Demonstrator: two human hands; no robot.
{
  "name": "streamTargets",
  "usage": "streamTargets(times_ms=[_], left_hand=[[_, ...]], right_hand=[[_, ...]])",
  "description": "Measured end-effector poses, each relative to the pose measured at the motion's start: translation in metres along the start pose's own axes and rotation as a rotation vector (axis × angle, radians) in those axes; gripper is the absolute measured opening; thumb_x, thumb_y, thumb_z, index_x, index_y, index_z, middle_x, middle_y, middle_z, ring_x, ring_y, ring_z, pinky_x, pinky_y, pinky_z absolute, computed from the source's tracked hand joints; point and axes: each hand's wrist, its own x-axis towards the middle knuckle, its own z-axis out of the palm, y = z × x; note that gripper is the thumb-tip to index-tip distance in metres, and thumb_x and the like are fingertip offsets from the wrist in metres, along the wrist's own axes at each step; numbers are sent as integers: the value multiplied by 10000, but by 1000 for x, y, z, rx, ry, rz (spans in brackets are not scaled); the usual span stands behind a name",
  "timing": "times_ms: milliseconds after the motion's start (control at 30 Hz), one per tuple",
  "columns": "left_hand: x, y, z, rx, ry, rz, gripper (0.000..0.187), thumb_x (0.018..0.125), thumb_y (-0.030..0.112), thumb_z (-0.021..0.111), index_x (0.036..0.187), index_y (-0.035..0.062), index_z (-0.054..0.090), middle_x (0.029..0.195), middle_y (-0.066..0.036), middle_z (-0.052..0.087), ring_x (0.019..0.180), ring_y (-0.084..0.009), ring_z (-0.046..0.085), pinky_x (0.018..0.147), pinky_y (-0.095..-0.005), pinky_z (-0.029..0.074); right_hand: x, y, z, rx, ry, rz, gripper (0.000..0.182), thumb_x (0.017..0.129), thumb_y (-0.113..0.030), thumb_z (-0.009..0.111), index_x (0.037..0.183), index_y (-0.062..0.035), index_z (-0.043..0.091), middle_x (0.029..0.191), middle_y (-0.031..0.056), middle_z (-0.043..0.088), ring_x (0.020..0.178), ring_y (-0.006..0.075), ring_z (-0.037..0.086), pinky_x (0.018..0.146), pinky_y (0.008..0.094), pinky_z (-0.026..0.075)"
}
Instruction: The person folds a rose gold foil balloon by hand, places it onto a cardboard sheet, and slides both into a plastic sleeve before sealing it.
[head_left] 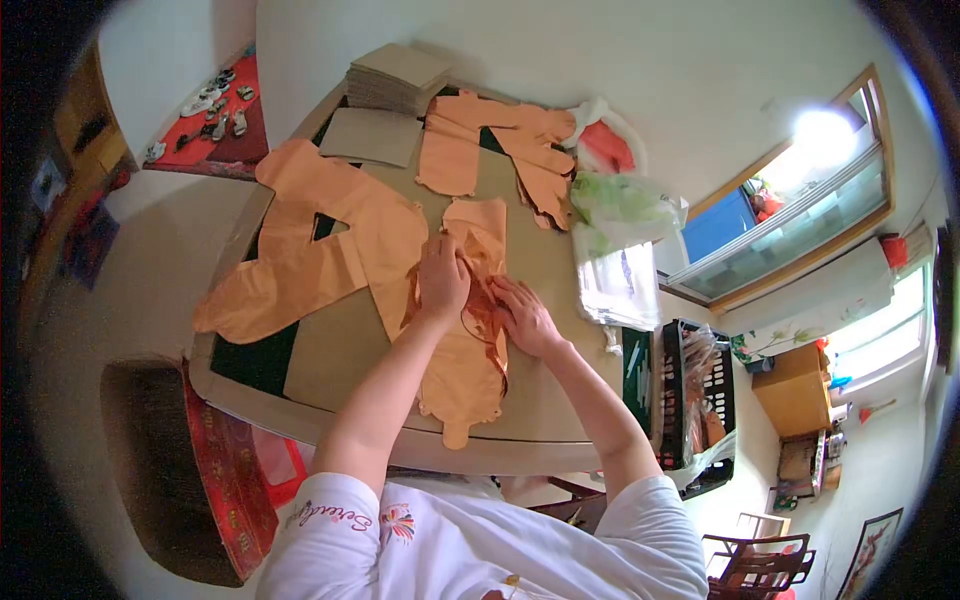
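Note:
A flat orange foil piece (462, 385) lies lengthwise at the table's centre, with crumpled, shinier orange foil on its middle. My left hand (442, 277) rests on the left side of the crumpled part, its fingers close together and bent; whether they pinch the foil is hidden. My right hand (527, 318) lies on the right side of it, fingers stretched out and slightly apart. A large orange foil shape (300, 290) is spread out to the left. More orange foil shapes (450, 160) lie beyond my hands, towards the far edge.
Grey-brown cardboard sheets (398, 70) are stacked at the far left corner of the table (400, 455). Clear and green plastic bags (620, 275) lie at the right. A black crate (690, 400) with bagged items stands beside the right edge. An open box (165, 470) is at the lower left.

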Motion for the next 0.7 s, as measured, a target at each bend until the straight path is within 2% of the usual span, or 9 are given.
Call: streamTargets(times_ms=[33,133,167,267,300,400,500,700], left_hand=[[3,3,4,1,118,94,171,800,16,501,968,-10,522,928,-200,548,889,-381,500,794,-471,419],[3,23,8,-82,-11,426,187,783,25,518,967,-10,525,943,-189,551,898,-368,498,817,-471,406],[-4,23,10,57,-186,458,256,798,61,539,1044,-7,538,1080,-191,558,1075,-349,489,924,-464,381],[-36,-15,47,377,-189,507,376,833,150,545,1172,-12,524,1262,-186,503,1267,-314,397,1043,-464,310],[-35,-2,25,314,-466,350,423,893,157,457,1276,-18,494,1399,-193,408,1345,-335,316,1125,-475,218],[-48,-9,23,303,-454,311,442,925,202,423,1310,-11,464,1439,-175,372,1362,-321,296,1128,-479,209],[-48,-10,25,423,-483,307,481,937,258,432,1366,40,425,1466,-105,359,1382,-244,276,1132,-468,193],[-47,-7,22,437,-506,308,484,944,259,408,1375,38,415,1470,-116,356,1388,-257,267,1136,-469,184]], right_hand=[[-1,-2,1,12,-5,16,346,893,-152,543,1216,-28,529,1331,171,496,1269,349,428,1090,462,301],[1,7,6,5,19,-35,350,893,-151,545,1217,-21,527,1319,178,505,1247,360,447,1076,467,321],[-1,8,7,-6,-1,-28,356,892,-150,542,1223,-19,518,1326,180,496,1256,355,437,1082,469,309],[-1,4,1,-17,-37,-4,367,895,-150,532,1235,-16,503,1342,185,476,1277,341,415,1093,471,288],[0,1,-1,1,-35,10,364,899,-152,530,1235,-16,504,1344,187,475,1280,337,413,1092,470,288],[-1,6,5,56,0,23,372,899,-182,550,1238,-32,523,1338,170,492,1274,333,427,1095,473,283],[-1,13,8,66,35,59,383,907,-197,551,1260,-51,526,1345,154,495,1279,326,426,1099,478,278],[11,25,9,68,15,111,387,934,-200,511,1291,-54,511,1373,142,475,1311,303,397,1107,475,267]])
